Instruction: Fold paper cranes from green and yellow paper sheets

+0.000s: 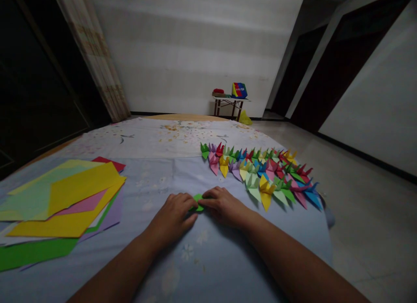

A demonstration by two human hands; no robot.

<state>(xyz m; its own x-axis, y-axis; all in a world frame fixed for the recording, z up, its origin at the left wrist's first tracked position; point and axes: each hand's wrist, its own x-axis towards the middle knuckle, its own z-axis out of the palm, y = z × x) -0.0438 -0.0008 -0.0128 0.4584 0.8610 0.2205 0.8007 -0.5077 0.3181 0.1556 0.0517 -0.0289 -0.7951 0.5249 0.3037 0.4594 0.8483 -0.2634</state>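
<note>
A small folded piece of green paper (198,201) lies on the blue flowered cloth, between my two hands. My left hand (176,214) has its fingers closed on the paper's left side, thumb toward me. From the other side, my right hand (224,205) presses its fingertips onto the right part of the paper. Much of the green piece is hidden under the fingers. To the right stand several rows of folded paper cranes (266,191) in many colours, apart from my hands.
Loose coloured paper sheets (84,181) overlap in a pile at the left. A flowered tablecloth (146,136) covers the far part of the table. Beyond it, a small side table (231,99) against the wall holds a colourful box (239,90).
</note>
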